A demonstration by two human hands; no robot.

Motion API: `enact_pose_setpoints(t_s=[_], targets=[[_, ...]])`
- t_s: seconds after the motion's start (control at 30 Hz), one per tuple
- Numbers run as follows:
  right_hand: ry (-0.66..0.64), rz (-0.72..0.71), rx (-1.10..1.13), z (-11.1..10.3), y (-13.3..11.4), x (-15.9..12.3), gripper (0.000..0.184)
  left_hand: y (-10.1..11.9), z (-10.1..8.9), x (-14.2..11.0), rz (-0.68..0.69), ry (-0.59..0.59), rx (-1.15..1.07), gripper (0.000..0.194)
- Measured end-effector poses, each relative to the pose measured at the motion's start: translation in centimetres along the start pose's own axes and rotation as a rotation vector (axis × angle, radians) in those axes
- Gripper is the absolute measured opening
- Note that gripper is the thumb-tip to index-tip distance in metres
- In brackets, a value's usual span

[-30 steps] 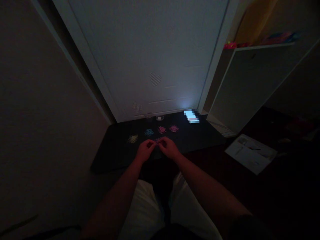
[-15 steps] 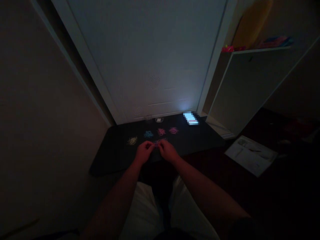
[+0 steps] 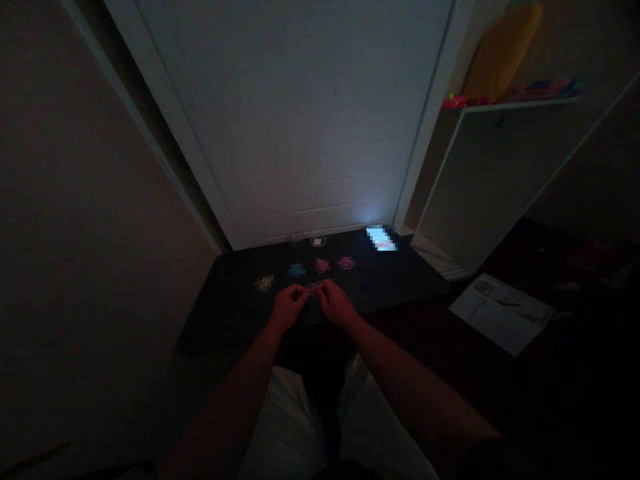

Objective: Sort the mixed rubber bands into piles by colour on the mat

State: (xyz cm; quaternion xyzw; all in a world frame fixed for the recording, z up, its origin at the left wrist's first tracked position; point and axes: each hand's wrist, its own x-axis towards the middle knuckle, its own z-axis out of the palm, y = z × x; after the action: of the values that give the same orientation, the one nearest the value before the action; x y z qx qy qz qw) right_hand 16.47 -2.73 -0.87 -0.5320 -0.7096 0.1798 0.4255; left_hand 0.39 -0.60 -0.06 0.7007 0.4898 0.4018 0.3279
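Note:
My left hand (image 3: pixel 289 306) and my right hand (image 3: pixel 336 303) come close together over the front edge of the dark low table. Both have fingers pinched at a small heap of thin purplish pieces (image 3: pixel 313 289); what exactly lies between the fingertips is too small and dark to make out. Beyond them, similar thin pieces lie in separate heaps: a pale yellowish heap (image 3: pixel 264 283) to the left, a blue heap (image 3: pixel 297 269), a pink heap (image 3: pixel 322 265) and a pinkish-purple heap (image 3: pixel 347 263).
The dark table (image 3: pixel 220 313) stands against a white panel (image 3: pixel 300 100). At its back are a clear round container (image 3: pixel 297 239), a small round dish (image 3: pixel 318 242) and a lit phone (image 3: pixel 381 238). A white board (image 3: pixel 503 312) lies low on the right, by a cabinet (image 3: pixel 480 180).
My fingertips have drawn slightly apart, and more of the purplish heap shows between them. The view has shifted very slightly; the other heaps stay where they were.

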Motion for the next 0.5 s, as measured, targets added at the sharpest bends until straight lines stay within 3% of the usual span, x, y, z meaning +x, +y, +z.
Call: enact_pose_setpoints(t_s=[0.23, 0.5], targets=[[-0.083, -0.061, 0.009, -0.24, -0.08, 0.01, 0.007, 0.33, 0.05, -0.11, 0.034, -0.051, 0.018, 0.019], [-0.037, -0.061, -0.053, -0.19, 0.08, 0.05, 0.006, 0.47, 0.07, -0.23, 0.031, -0.046, 0.019, 0.018]])
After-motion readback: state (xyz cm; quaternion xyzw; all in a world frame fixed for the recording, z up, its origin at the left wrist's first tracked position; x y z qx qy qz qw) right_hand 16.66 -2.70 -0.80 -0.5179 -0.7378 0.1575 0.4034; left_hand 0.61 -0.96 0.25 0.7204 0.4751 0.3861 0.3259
